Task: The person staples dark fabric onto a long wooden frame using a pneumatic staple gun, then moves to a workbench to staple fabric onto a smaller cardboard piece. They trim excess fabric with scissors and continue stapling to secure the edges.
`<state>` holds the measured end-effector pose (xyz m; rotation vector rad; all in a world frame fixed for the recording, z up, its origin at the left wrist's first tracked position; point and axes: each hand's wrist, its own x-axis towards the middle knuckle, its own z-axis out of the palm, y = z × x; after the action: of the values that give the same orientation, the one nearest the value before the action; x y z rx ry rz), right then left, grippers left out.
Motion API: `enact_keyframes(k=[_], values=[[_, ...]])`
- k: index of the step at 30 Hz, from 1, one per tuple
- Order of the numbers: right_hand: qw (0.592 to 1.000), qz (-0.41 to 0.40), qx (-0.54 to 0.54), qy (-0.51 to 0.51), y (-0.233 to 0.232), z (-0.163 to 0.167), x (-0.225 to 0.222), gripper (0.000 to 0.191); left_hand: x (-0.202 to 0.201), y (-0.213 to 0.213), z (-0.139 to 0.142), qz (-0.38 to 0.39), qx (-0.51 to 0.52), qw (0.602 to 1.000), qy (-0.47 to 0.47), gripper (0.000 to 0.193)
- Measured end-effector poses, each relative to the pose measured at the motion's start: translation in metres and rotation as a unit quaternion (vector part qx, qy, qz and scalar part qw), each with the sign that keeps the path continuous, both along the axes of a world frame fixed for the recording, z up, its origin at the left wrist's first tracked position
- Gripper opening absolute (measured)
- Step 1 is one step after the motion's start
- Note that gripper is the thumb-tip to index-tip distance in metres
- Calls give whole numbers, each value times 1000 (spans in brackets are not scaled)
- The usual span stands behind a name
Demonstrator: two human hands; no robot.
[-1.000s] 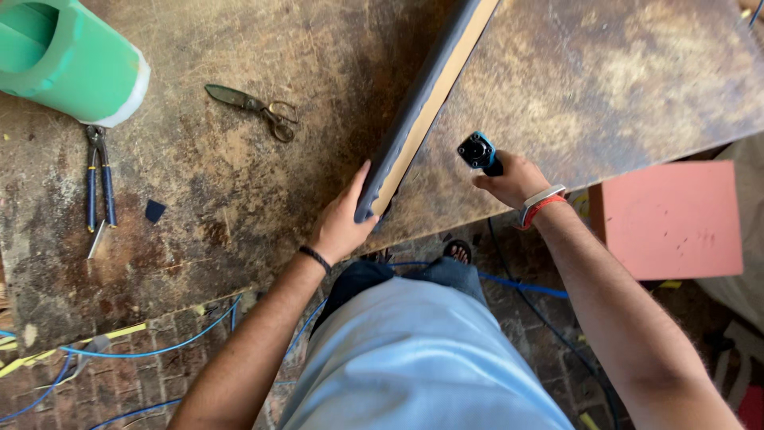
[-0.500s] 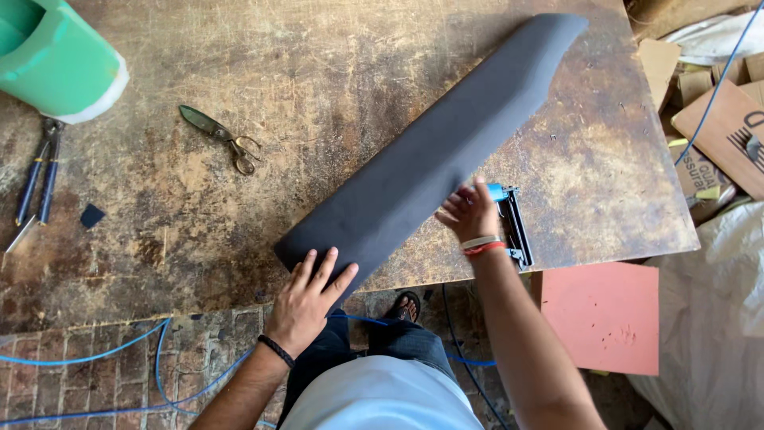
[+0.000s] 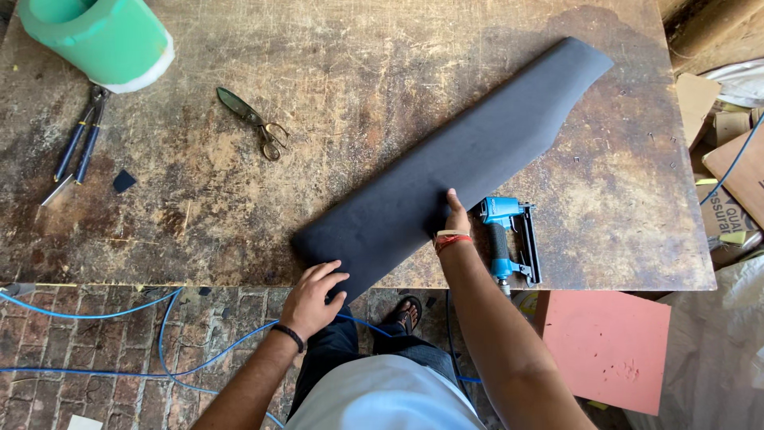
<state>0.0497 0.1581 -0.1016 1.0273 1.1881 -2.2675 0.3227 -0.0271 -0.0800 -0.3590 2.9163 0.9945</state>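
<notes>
Foam, a green cylinder roll with a white rim (image 3: 99,36), sits at the far left corner of the worn wooden worktable (image 3: 199,215). Just below it lie blue-handled pliers (image 3: 78,143) and a small dark fabric scrap (image 3: 123,181); metal scissors (image 3: 255,123) rest further right, with bare tabletop around them. Blue hose (image 3: 119,310) loops over the brick floor past the near edge. The left hand (image 3: 314,299) lies flat, fingers spread, on the near end of the long dark grey fabric-covered panel (image 3: 446,167), which runs diagonally across the table and slightly overhangs its near edge. The right hand (image 3: 455,219) presses open on the panel's lower edge, gripping nothing. Just beside it lies a blue pneumatic stapler (image 3: 509,239). A pink foam slab (image 3: 609,346) rests below the table's right end, cardboard boxes (image 3: 732,167) beyond the right edge.
</notes>
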Motion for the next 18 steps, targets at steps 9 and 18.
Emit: enact_keyframes(k=[9,18], values=[[983,-128,119,-57,-33,16,63,70,-38,-48,43,93,-232,962,106,51],[982,-173,68,-27,-101,-6,118,70,-34,-165,15,196,-9,965,-172,67]])
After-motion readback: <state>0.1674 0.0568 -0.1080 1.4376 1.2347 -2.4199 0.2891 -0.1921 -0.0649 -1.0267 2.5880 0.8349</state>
